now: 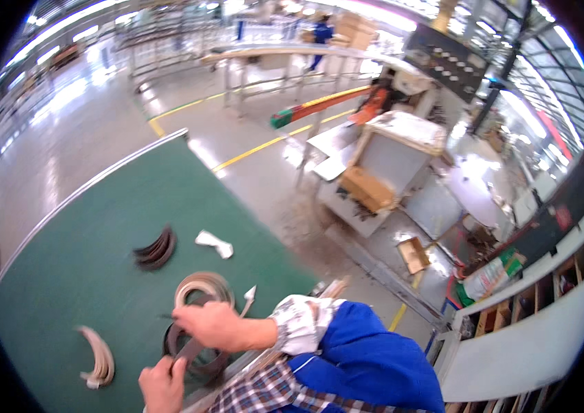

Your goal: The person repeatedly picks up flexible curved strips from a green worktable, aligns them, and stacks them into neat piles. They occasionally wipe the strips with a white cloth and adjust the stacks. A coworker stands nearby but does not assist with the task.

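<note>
A dark, flat strip [190,350] runs between my two hands above the near edge of a green-topped table [99,255]. My right hand [210,325], in a white cuff and blue sleeve, is closed round its upper part. Lower down, my left hand [162,385] pinches it between thumb and fingers. Under and behind the hands lies a dark coil of strip [213,366], partly hidden. A beige coil [202,281] sits just beyond my right hand, beside a thin stick with a white pointed end [249,294].
Farther up the table lie a bundle of dark curved strips [157,249] and a white twisted piece [215,244]. Pale curved strips [101,361] rest at left. Beyond the table stand a white box-like bin [391,155] and a cardboard box [367,189]. A person in blue [321,34] is far off.
</note>
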Motion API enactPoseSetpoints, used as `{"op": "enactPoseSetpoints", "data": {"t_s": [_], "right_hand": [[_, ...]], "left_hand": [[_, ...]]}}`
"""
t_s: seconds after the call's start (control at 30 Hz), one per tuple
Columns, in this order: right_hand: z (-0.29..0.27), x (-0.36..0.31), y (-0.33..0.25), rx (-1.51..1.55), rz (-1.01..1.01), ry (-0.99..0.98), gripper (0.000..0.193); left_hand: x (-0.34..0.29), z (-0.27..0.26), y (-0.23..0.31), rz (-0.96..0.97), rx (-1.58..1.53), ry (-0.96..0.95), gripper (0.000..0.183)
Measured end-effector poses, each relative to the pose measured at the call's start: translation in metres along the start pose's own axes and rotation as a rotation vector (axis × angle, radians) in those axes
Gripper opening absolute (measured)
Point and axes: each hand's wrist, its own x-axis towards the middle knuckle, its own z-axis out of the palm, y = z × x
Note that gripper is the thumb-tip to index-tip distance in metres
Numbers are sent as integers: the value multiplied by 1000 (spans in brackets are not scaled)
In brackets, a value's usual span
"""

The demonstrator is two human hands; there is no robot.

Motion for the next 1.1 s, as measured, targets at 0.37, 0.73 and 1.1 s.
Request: {"op": "enactPoseSetpoints", "data": {"t_s": [0.37, 0.73, 1.1], "right_hand": [[-20, -8, -17, -19, 127, 119, 23], [-44, -24, 35, 398, 509, 80, 22], [-40, -35, 37, 276, 372, 187, 27]], "left_hand": [[32, 29, 30, -32, 543, 93, 26], [226, 42, -90, 427, 635, 162, 13], [340, 158, -132, 126, 279, -56, 23]]}}
